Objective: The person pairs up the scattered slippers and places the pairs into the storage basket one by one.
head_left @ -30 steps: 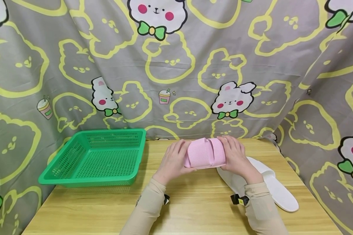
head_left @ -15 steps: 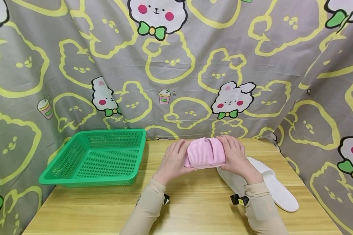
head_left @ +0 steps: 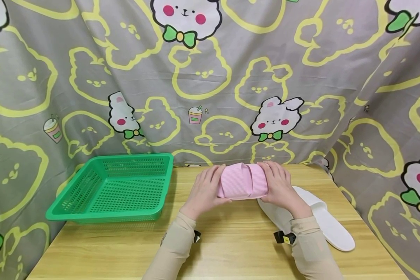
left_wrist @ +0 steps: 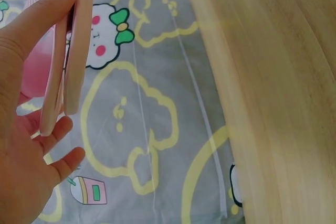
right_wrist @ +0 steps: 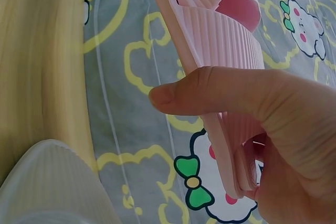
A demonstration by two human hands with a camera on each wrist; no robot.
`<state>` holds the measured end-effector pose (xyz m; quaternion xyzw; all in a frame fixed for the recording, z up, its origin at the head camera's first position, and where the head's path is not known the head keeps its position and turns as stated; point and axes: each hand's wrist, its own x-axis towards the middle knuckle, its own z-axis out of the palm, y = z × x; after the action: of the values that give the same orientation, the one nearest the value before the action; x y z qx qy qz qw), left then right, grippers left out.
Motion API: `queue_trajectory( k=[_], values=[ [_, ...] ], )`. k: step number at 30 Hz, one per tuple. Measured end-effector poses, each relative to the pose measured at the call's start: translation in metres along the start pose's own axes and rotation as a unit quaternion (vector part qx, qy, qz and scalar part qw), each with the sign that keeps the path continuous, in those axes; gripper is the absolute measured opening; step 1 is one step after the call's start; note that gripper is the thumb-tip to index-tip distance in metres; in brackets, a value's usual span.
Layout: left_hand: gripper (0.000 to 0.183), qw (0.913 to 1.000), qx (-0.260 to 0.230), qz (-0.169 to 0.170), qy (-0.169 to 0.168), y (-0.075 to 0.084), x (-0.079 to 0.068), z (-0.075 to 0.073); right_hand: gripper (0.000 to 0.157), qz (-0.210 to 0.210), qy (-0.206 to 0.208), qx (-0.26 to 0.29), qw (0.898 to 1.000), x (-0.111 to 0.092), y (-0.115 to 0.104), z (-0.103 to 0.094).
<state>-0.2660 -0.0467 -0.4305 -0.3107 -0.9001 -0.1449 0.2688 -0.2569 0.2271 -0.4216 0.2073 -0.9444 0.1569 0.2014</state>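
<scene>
Both hands grip a pair of pink slippers [head_left: 236,181] with ribbed straps, held up over the back of the table in the head view. My left hand [head_left: 203,190] grips their left end. In the left wrist view, two soles [left_wrist: 72,59] lie side by side, with the left thumb pressed on them. Around the right end curls my right hand [head_left: 281,186]. Its thumb crosses the ribbed strap [right_wrist: 223,40] in the right wrist view. Below the right forearm, a pair of white slippers [head_left: 336,229] lies on the table, partly hidden by that arm.
A green perforated plastic basket [head_left: 101,216] stands at the left of the wooden table [head_left: 231,249]. A grey curtain [head_left: 224,93] with cartoon prints hangs behind the table and along both sides. Black wrist cameras sit on both forearms.
The pink slippers and the left hand have shifted very slightly left. The white slippers and the basket stay as they were.
</scene>
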Motion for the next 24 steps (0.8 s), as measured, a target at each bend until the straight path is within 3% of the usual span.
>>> queue_trajectory(
  k=[15,24],
  values=[
    [0.113,0.9996,-0.006,-0.016,-0.024,-0.004,0.001,-0.006,0.108,0.015,0.004,0.015,1.000,0.000,0.001,-0.001],
    [0.104,0.9999,-0.004,-0.006,-0.015,-0.008,-0.001,-0.013,0.110,0.018,0.004,0.016,1.000,0.000,0.002,-0.003]
  ],
)
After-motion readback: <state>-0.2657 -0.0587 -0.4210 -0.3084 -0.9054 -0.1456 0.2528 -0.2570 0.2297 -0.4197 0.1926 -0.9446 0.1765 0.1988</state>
